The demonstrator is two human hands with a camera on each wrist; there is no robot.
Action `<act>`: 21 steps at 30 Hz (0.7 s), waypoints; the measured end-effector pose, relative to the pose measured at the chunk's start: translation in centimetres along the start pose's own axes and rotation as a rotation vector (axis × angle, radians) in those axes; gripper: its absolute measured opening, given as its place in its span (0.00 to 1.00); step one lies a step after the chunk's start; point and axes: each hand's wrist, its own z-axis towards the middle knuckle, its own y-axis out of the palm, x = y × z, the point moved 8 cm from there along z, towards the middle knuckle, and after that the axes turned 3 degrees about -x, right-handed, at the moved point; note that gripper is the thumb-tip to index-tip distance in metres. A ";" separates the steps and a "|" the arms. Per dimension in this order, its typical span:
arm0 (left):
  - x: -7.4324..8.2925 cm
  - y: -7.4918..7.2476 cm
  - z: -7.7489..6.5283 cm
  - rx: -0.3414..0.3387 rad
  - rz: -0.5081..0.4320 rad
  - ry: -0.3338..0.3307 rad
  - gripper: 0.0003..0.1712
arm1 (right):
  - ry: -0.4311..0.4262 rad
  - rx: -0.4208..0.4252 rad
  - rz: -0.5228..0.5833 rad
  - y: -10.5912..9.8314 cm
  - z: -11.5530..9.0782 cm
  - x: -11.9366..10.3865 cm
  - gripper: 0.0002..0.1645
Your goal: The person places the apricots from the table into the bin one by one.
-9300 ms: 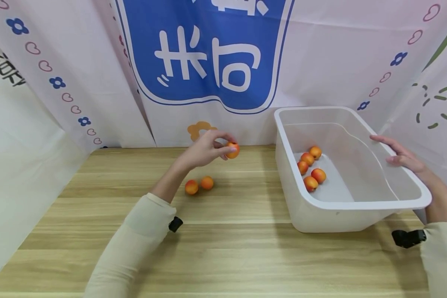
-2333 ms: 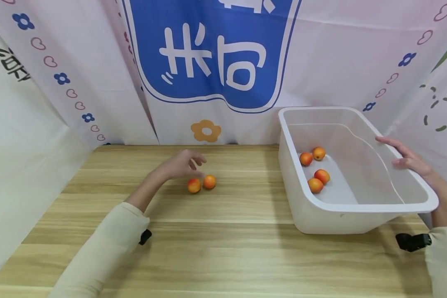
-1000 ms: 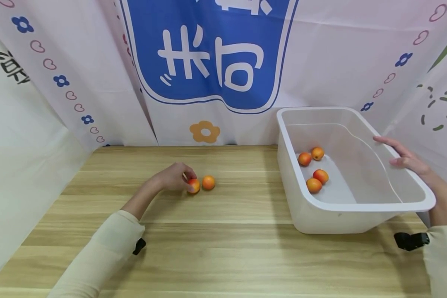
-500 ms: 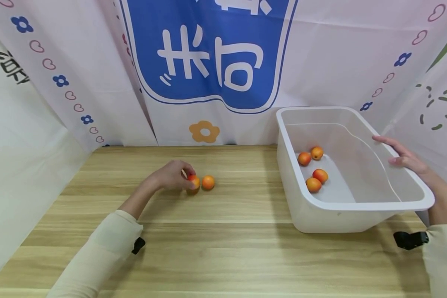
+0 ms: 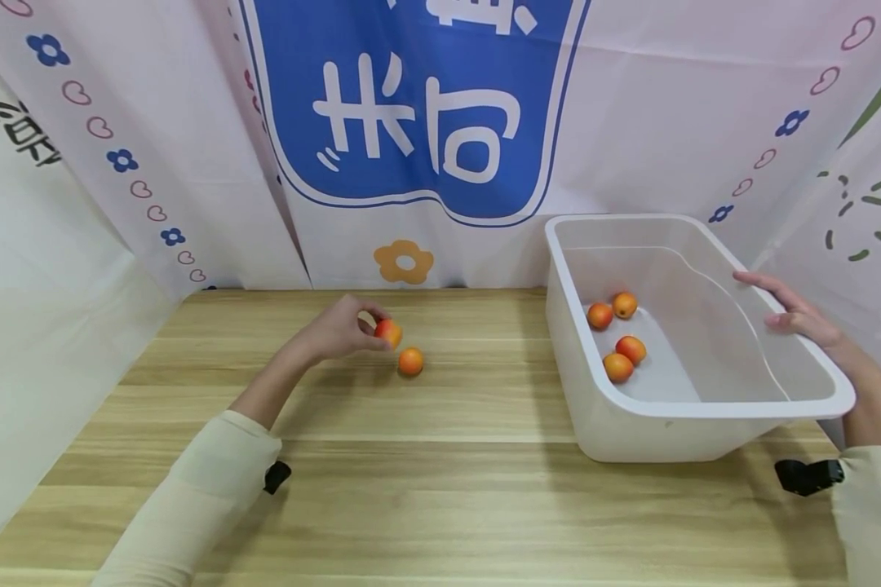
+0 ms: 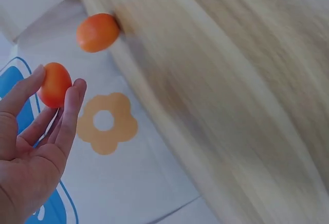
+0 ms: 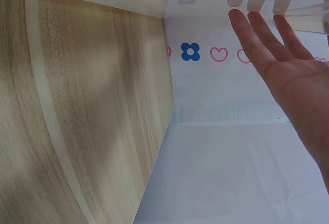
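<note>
My left hand [image 5: 343, 330] pinches an orange-red apricot [image 5: 388, 333] between thumb and fingers, a little above the table. In the left wrist view the held apricot [image 6: 55, 85] sits at the fingertips. Just in front of it another apricot [image 5: 410, 361] rests on the wood. On the right stands a deep white plastic tub [image 5: 653, 408], with several apricots [image 5: 618, 367] on its floor towards the left wall. My right hand [image 5: 803, 314] holds the tub's right rim, thumb over the edge. In the right wrist view its fingers [image 7: 257, 44] lie straight against the outer wall.
The wooden table [image 5: 411, 505] runs back to a printed cloth [image 5: 484, 244] hung behind it. More cloth closes off the left and right sides. The tub's tall left wall [image 5: 568, 350] stands between the loose apricot and the tub's inside.
Over the last half second my left hand has raised the left apricot off the table, moving up and slightly right. Earlier it held another one near the back cloth. The right hand stays put.
</note>
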 end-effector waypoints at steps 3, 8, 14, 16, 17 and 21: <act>0.9 -0.1 0.2 0.024 -0.034 0.022 0.22 | -0.018 -0.026 -0.016 -0.1 0.2 -0.1 0.53; 2.6 0.0 0.5 0.043 -0.035 0.068 0.23 | -0.030 -0.009 -0.047 -0.3 0.2 -0.2 0.54; 4.0 0.5 1.0 0.057 -0.020 0.089 0.24 | 0.027 0.109 -0.079 -0.5 -0.3 0.1 0.51; 4.4 0.7 1.3 0.060 -0.033 0.095 0.23 | 0.038 0.131 -0.084 -0.5 -0.4 0.1 0.51; 4.7 0.7 1.4 0.062 -0.041 0.099 0.22 | 0.034 0.128 -0.083 -0.5 -0.3 0.1 0.51; 6.0 1.1 2.0 0.056 -0.079 0.139 0.22 | 0.011 0.079 -0.039 -0.2 -0.1 0.0 0.52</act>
